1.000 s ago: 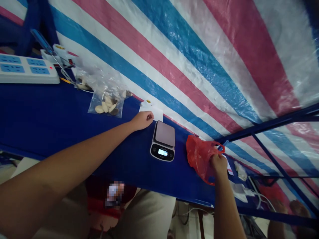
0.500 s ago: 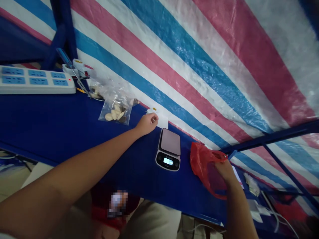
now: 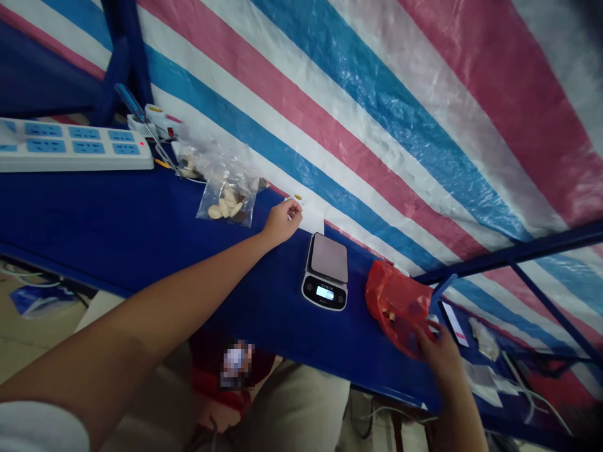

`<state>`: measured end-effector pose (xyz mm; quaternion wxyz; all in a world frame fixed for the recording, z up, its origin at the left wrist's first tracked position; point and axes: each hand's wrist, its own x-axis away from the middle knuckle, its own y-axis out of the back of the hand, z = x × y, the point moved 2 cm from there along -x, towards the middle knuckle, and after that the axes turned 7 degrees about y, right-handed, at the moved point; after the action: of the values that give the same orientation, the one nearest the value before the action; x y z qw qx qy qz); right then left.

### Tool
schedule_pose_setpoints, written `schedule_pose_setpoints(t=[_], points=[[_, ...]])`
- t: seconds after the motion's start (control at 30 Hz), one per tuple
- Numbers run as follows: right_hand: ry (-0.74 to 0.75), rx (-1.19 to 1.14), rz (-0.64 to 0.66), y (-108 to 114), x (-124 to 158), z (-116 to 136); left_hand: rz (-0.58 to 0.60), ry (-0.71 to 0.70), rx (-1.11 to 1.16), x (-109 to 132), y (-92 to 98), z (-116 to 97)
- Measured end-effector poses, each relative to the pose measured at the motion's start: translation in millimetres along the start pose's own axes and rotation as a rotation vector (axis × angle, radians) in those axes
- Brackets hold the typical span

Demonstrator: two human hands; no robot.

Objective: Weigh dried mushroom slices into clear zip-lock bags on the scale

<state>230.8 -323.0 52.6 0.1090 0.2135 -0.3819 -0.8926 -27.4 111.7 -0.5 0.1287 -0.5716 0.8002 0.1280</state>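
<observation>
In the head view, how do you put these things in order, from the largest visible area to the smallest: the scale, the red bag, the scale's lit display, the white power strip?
1. White power strip, though the left edge cuts it off
2. Red bag
3. Scale
4. Lit display

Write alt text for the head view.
A person's right hand is at the mouth of a red bag on a blue table, the left hand curled beside white paper. Between the hands sits a scale, its display lit but too blurred to read. Farther left are a clear bag of pale pieces and a power strip.
</observation>
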Motion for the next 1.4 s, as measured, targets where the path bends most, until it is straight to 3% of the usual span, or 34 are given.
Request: schedule_pose_setpoints(t=[0.07, 0.13, 0.27, 0.37, 0.47, 0.7, 1.07, 1.23, 1.4], points=[[-0.108, -0.08, -0.015, 6, -8, 24, 0.003, 0.021, -0.008, 0, -0.2, 1], [-0.154, -0.39, 0.001, 11, -16, 54, 0.008, 0.035, -0.019, -1, -0.1, 1], [-0.046, -0.684, 0.045, 25, -30, 106, 0.041, 0.051, -0.022, -1, 0.0, -1], [-0.037, -0.704, 0.102, 26, -34, 120, 0.044, 0.062, -0.022, -1, 0.8, -2], [-0.111, -0.689, 0.176, 20, -32, 121, 0.056, 0.077, -0.032, -1, 1.2, -4], [-0.066, -0.747, 0.123, 31, -7, 117, 0.114, 0.102, -0.054, 0, -0.3, -3], [-0.092, -0.451, -0.105, 33, 42, 64, 0.136, 0.072, -0.051, 2, -3.3, 0], [-0.05, -0.407, -0.167, 33, 43, 63, 0.144, 0.058, -0.074, 3, -3.2, -2], [0.005, -0.509, -0.151, 13, 35, 77, 0.157, 0.042, -0.091, 4, -3.6, -1]])
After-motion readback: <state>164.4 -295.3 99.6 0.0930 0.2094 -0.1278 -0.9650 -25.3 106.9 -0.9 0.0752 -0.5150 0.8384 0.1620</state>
